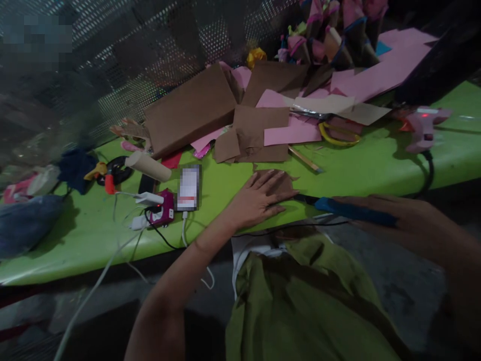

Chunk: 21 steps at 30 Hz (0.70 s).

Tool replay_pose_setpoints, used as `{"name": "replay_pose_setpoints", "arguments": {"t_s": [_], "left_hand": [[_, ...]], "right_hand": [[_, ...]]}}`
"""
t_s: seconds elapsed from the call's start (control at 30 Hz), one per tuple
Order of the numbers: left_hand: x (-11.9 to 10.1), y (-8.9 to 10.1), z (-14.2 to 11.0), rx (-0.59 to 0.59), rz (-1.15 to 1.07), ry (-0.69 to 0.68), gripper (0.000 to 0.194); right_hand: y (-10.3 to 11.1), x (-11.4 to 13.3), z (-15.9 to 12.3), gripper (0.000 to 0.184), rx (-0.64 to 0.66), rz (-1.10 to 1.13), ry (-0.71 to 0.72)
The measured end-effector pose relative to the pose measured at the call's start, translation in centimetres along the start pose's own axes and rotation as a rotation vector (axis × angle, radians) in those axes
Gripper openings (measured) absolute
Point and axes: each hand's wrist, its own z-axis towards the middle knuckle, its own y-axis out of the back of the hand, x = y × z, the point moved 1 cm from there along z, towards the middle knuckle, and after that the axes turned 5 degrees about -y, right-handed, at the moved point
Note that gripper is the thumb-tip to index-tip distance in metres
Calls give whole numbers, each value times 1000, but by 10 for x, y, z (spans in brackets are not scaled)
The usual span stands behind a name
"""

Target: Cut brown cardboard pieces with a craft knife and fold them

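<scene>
My left hand (259, 198) lies flat with fingers spread on a small brown paper piece (280, 181) at the near edge of the green table (356, 170). My right hand (376, 213) is blurred and wrapped round a blue-handled tool (349, 209); its dark tip points left toward the brown piece, just beside my left fingertips.
Brown cardboard sheets (191, 108) and pink paper (293, 133) pile up at the back. A pink glue gun (423, 128) stands at right, yellow scissors (334, 138) near the middle. A phone (188, 188), a small magenta device (163, 213) and cables lie at left.
</scene>
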Motion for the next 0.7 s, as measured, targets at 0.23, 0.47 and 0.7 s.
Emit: {"name": "replay_pose_setpoints", "arguments": {"t_s": [0.23,0.47,0.7], "left_hand": [[1,-1,-1,-4,12,-24,62],[2,-4,0,-6,23,-30,64],[0,-4,1,9,11,-11,69]], "right_hand": [[-5,-12,1,47,68,103,59],[-7,-9,1,48,79,144,5],[-12,-3,2,45,45,101,67]]}}
